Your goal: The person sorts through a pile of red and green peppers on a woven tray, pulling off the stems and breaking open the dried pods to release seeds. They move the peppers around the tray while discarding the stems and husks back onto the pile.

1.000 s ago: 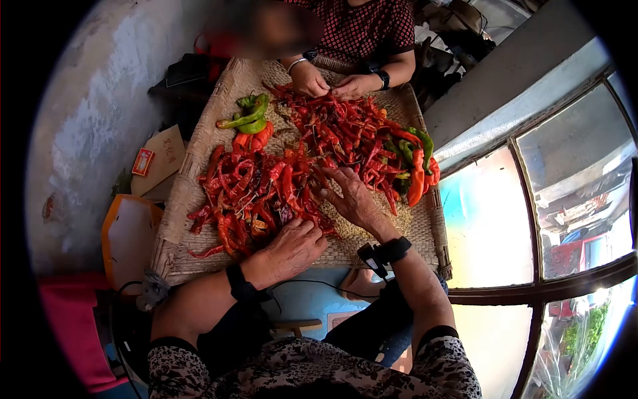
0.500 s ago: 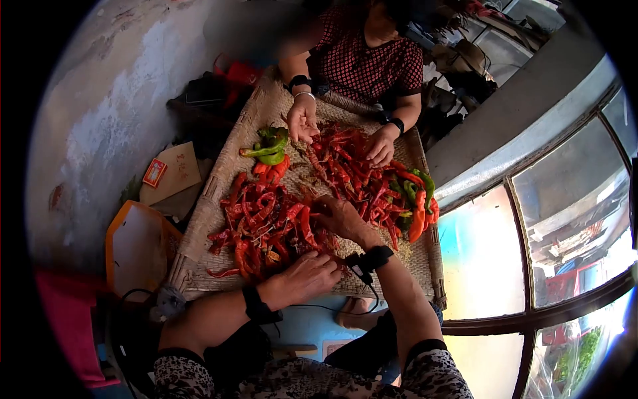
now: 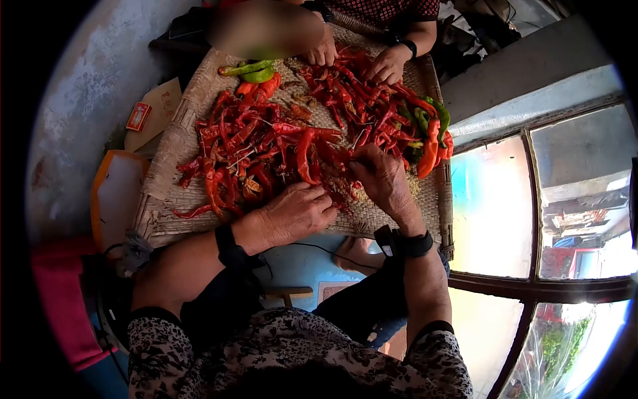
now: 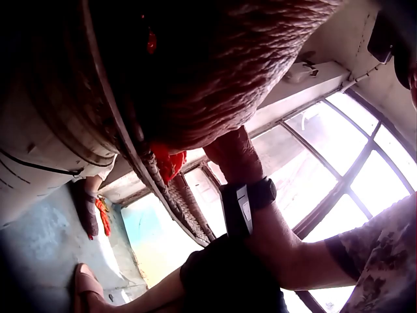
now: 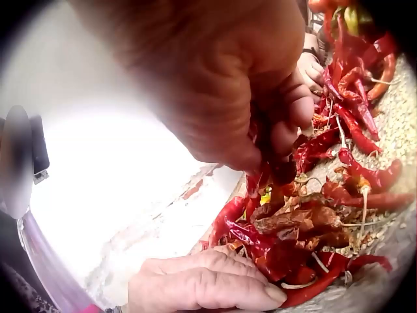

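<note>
Dried red peppers (image 3: 239,143) cover much of a woven tray (image 3: 166,159). At the pile's near edge, the left hand (image 3: 296,213) rests on peppers; the right wrist view shows the left hand (image 5: 202,283) with fingers nearly straight against them. To its right, the right hand (image 3: 385,183) is bent over the pile. Seen closer, the right hand (image 5: 215,78) pinches a dark red pepper (image 5: 257,179) between thumb and fingers, partly hidden by them. In the left wrist view, the left hand (image 4: 228,78) fills the top, its fingertips unseen, with the right hand (image 4: 236,155) beyond.
Another person's hands (image 3: 389,64) work at the tray's far side. Green peppers (image 3: 258,71) lie at the far left, more (image 3: 435,116) at the right beside large red ones (image 3: 430,149). Pale seeds (image 3: 365,206) are scattered nearby. A window (image 3: 492,206) stands at the right.
The head view has shifted. The right hand, spread over the peppers a second ago, is now bent with its fingers drawn in. The left hand stays at the near edge; the other person's hands have moved apart.
</note>
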Demonstrator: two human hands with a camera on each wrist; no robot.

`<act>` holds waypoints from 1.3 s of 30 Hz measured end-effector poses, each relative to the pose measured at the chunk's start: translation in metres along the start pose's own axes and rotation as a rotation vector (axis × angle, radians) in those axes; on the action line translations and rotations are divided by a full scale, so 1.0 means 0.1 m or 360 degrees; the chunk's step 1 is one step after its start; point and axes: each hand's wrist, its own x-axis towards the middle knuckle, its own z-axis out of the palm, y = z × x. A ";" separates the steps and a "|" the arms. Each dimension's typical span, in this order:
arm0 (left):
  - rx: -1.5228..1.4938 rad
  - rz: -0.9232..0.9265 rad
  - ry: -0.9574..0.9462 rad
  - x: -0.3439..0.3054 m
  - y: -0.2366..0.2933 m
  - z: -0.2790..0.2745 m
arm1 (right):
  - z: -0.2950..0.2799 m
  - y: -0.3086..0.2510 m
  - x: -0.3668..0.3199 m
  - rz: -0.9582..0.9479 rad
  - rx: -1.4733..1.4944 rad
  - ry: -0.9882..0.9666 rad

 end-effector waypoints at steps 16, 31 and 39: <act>-0.0143 -0.0024 0.0004 -0.02 0.01 0.00 | -0.19 0.10 -0.01 0.0193 0.0866 0.0120; -0.0102 -0.0011 -0.0027 -0.03 0.01 0.02 | -0.47 0.35 0.02 0.0241 0.1006 0.0148; -0.0124 -0.0045 -0.0130 -0.02 0.02 -0.02 | -0.21 0.56 0.09 0.0100 -0.0206 0.0073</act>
